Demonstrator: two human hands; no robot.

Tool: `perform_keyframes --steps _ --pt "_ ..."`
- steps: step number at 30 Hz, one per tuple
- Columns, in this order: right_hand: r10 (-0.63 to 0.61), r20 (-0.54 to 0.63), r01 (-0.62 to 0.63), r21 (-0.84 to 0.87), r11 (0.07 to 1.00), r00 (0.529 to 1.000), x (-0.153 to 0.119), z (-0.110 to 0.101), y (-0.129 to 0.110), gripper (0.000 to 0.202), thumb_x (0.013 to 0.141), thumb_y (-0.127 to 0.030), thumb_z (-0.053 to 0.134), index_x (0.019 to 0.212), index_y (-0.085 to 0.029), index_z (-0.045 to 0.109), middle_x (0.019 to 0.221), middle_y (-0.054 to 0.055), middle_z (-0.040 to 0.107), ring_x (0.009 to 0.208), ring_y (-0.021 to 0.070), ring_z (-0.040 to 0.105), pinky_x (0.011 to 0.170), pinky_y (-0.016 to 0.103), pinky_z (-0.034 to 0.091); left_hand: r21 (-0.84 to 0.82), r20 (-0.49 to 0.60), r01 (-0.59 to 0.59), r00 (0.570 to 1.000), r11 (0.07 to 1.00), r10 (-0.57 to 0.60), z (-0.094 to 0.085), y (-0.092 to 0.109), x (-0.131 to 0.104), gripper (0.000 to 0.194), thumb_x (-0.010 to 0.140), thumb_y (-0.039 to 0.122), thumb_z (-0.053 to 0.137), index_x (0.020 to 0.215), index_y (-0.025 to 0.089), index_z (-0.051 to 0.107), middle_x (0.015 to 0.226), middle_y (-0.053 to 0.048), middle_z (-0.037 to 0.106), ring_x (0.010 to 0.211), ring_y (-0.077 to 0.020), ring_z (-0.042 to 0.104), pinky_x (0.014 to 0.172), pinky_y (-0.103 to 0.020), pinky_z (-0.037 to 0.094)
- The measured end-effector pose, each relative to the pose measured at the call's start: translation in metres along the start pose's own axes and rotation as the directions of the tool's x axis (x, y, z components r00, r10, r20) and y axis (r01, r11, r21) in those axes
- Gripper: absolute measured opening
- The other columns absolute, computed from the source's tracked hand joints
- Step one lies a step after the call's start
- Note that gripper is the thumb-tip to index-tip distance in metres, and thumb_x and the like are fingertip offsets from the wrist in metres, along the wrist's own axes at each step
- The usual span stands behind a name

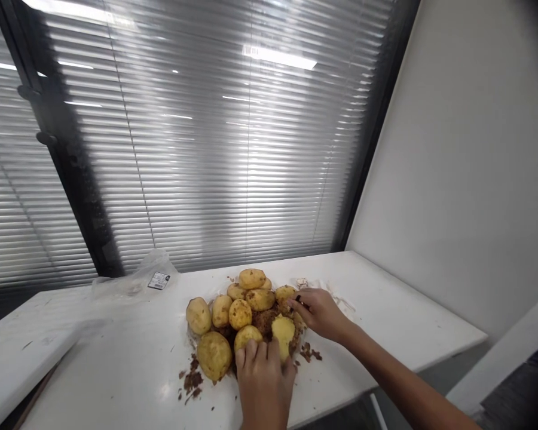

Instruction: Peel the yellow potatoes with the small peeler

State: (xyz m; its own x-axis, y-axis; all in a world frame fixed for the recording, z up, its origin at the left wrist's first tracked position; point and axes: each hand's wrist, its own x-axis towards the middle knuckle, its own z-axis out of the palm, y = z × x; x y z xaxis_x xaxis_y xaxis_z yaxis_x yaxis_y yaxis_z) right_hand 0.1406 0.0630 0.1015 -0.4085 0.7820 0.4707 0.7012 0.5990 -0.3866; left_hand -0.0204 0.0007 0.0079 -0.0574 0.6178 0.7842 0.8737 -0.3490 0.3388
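My left hand (264,373) is closed around the lower part of a pale yellow potato (284,331), its flesh bare on top. Against the fingers of that hand lies another potato (246,336). To the right, my right hand (319,312) is pinched shut on a small dark object (298,297), mostly hidden by the fingers. More potatoes are piled behind and to the left, among them a large one (214,356) and one at the top (251,278). Brown peelings (264,321) lie between them.
Loose brown scraps (192,379) are scattered on the white table (130,364). A clear plastic bag (137,280) with a label lies at the back left. Window blinds (219,149) stand behind the table, and a white wall (457,149) rises on the right.
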Motion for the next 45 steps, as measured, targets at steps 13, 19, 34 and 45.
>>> perform_keyframes --steps 13,19,34,45 --pt "-0.016 0.043 0.009 0.158 0.987 0.999 -0.004 -0.004 0.004 0.048 0.099 -0.046 0.045 0.066 -0.018 0.067 0.057 0.002 0.065 0.05 0.0133 0.054 0.05 0.023 0.037 0.033 0.102 -0.06 0.993 0.998 0.057 -0.012 -0.003 0.005 0.016 0.072 0.021 0.069 0.088 0.022 0.067 0.071 0.001 0.061 0.081 -0.0237 0.054 0.081 -0.039 0.034" --pt "-0.002 -0.042 0.008 0.16 0.987 0.999 -0.006 -0.001 0.01 0.05 0.098 -0.048 0.047 0.065 -0.017 0.067 0.058 0.003 0.064 0.053 0.0147 0.055 0.054 0.025 0.039 0.042 0.109 -0.063 0.992 0.997 0.058 -0.012 -0.003 0.005 0.014 0.073 0.021 0.069 0.087 0.023 0.066 0.071 0.001 0.061 0.081 -0.0238 0.054 0.081 -0.039 0.034" --pt "-0.037 0.045 0.026 0.225 0.974 0.998 -0.005 -0.004 0.007 0.049 0.098 -0.05 0.047 0.066 -0.018 0.067 0.058 0.002 0.067 0.051 0.0134 0.056 0.052 0.023 0.039 0.053 0.115 -0.08 0.991 0.995 0.073 -0.013 -0.004 0.006 0.014 0.074 0.022 0.068 0.089 0.022 0.066 0.072 0.0 0.062 0.081 -0.0241 0.053 0.081 -0.039 0.034" --pt "-0.027 0.041 0.017 0.234 0.972 0.999 -0.01 -0.002 0.012 0.048 0.098 -0.049 0.048 0.066 -0.018 0.067 0.06 0.002 0.066 0.054 0.0142 0.057 0.054 0.023 0.041 0.059 0.113 -0.074 0.991 0.995 0.067 -0.012 -0.004 0.005 0.014 0.076 0.02 0.065 0.089 0.021 0.068 0.073 0.0 0.063 0.082 -0.0244 0.054 0.082 -0.04 0.035"
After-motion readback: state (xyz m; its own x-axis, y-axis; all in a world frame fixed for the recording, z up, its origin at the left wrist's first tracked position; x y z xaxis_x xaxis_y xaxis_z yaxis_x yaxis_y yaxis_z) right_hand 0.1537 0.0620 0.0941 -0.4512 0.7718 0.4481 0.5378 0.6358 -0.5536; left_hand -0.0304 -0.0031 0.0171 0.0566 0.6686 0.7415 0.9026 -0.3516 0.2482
